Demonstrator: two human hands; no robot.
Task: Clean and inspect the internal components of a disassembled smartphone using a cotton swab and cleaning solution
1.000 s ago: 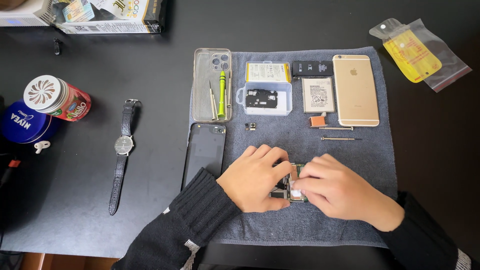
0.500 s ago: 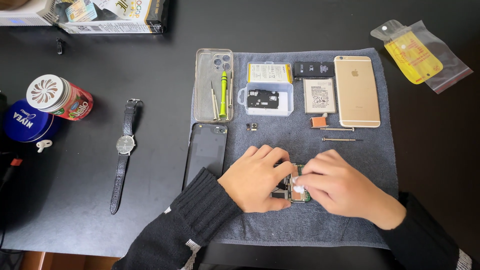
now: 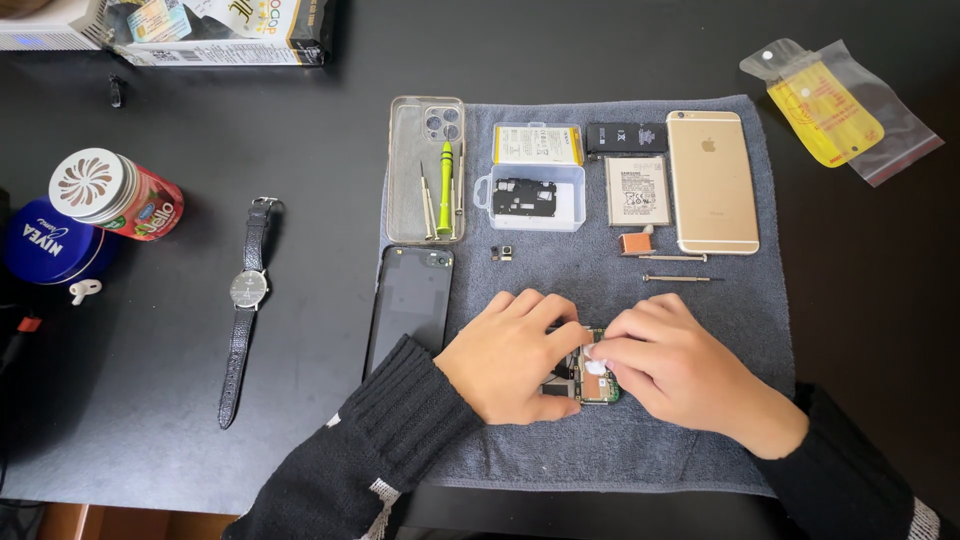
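Observation:
Both my hands rest on a grey towel (image 3: pixel 720 300) over an opened phone's circuit board (image 3: pixel 590 378). My left hand (image 3: pixel 510 355) holds the board's left side with curled fingers. From the right, my right hand (image 3: pixel 680 370) pinches a small white piece (image 3: pixel 594 366) on the board. Most of the board is hidden under my fingers.
On the towel lie a gold phone (image 3: pixel 712 180), two batteries (image 3: pixel 637 190), a small clear box (image 3: pixel 530 197), a clear case holding screwdrivers (image 3: pixel 428 165), a dark phone back (image 3: pixel 410 300), a thin driver (image 3: pixel 680 278). A wristwatch (image 3: pixel 245 300), tins and a plastic bag (image 3: pixel 835 110) lie on the black table.
My hands stay over the board with only slight finger shifts. Nothing else on the table has moved.

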